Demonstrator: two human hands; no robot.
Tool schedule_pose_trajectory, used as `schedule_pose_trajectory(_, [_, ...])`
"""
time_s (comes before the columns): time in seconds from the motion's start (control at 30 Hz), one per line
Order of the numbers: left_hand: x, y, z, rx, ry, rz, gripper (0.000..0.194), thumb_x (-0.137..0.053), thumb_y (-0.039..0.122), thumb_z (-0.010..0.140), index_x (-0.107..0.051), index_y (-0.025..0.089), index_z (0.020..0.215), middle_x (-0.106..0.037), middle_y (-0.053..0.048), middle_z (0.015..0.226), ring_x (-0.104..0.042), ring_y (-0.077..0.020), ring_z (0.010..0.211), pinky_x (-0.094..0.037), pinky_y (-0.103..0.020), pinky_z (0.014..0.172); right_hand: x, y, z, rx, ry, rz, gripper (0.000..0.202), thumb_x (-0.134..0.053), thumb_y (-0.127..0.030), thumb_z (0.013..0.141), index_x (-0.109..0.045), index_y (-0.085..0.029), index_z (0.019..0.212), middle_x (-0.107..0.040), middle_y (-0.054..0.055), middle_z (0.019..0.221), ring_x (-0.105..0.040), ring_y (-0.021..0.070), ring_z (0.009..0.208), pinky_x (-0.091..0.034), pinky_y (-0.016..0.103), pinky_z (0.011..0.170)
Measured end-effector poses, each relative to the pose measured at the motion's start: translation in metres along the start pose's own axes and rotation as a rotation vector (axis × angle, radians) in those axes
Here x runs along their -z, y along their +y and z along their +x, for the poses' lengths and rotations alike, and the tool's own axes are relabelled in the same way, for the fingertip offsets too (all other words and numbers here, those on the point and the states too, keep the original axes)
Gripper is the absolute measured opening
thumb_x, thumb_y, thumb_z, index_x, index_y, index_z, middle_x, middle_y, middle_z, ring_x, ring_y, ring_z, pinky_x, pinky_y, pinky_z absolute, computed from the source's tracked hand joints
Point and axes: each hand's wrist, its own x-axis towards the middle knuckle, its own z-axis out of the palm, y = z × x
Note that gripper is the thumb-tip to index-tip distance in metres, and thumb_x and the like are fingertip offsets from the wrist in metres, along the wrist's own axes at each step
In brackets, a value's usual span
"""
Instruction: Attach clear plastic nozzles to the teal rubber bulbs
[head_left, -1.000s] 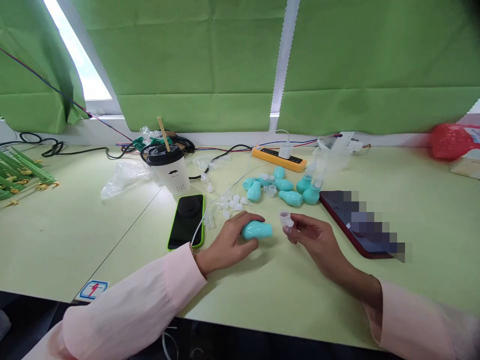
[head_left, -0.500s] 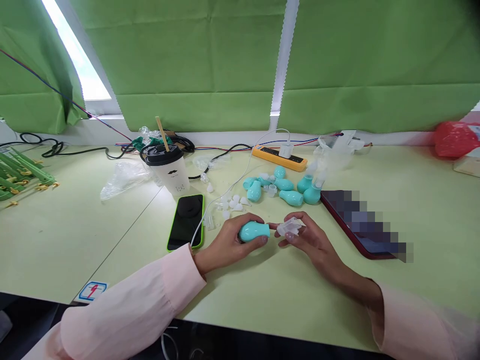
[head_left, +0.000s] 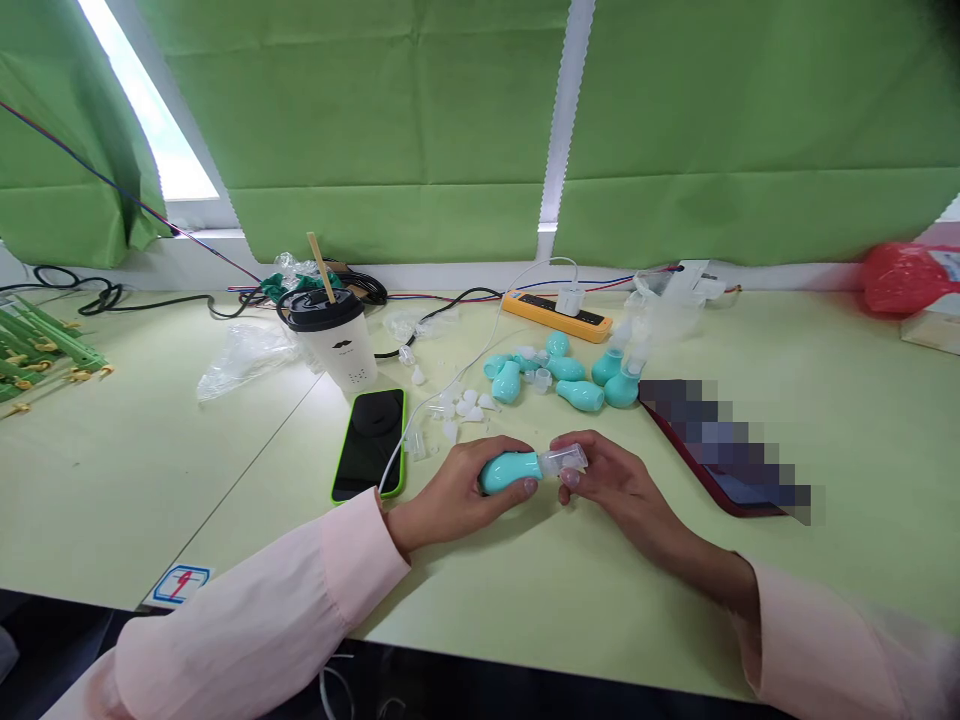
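Observation:
My left hand [head_left: 469, 490] is closed around a turquoise squeeze bulb [head_left: 510, 472], its mouth pointing right. A clear plastic nozzle [head_left: 564, 459] sits at that mouth, in line with the bulb; how deep it goes in is hard to see. The fingers of my right hand [head_left: 611, 480] pinch the nozzle from the right. Behind the hands lie several more turquoise bulbs [head_left: 580, 395], two of them upright with clear nozzles on top. Small white soft pieces [head_left: 470, 405] and clear plastic parts [head_left: 416, 442] are scattered to the left of them.
A phone in a lime-edged case [head_left: 369, 445] lies left of my hands, a white cable crossing it. A lidded cup with a straw [head_left: 337, 345] stands behind it. To the right is a dark red-edged device [head_left: 720, 450]. A yellow power strip [head_left: 555, 315] lies at the back.
The clear nozzle has moved left and now meets the bulb's mouth; before, there was a gap between them. My right hand has shifted slightly left with it.

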Motion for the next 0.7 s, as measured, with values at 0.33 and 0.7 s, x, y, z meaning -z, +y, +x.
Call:
schedule_pose_trajectory(0.33, [0.0,-0.0014,-0.0006,0.002,-0.041,-0.003,0.027,-0.05,0.034,0.074,-0.053,0.016,0.094,-0.058,-0.003,0.084,-0.053,-0.0136,0.073,-0.042,-0.025,0.067,0.0076,0.0058,0.0009,0.014,0.033,-0.19,0.023,-0.066,-0.028,0.061,-0.064,-0.017,0.081,-0.066,0.005,0.077,-0.06,0.0193,0.07,-0.051,0.032,0.062])
schedule_pose_trajectory(0.7, [-0.0026,-0.0074,-0.0016,-0.09,-0.022,0.114,0.026,-0.052,0.034,0.074,-0.053,0.016,0.092,-0.059,-0.003,0.082,-0.054,-0.0139,0.074,-0.041,-0.023,0.065,0.0026,0.0023,-0.0024,-0.07,-0.006,-0.235,0.026,-0.065,-0.035,0.06,-0.065,-0.016,0.078,-0.065,0.003,0.057,-0.057,0.0134,0.045,-0.05,0.026,0.045])
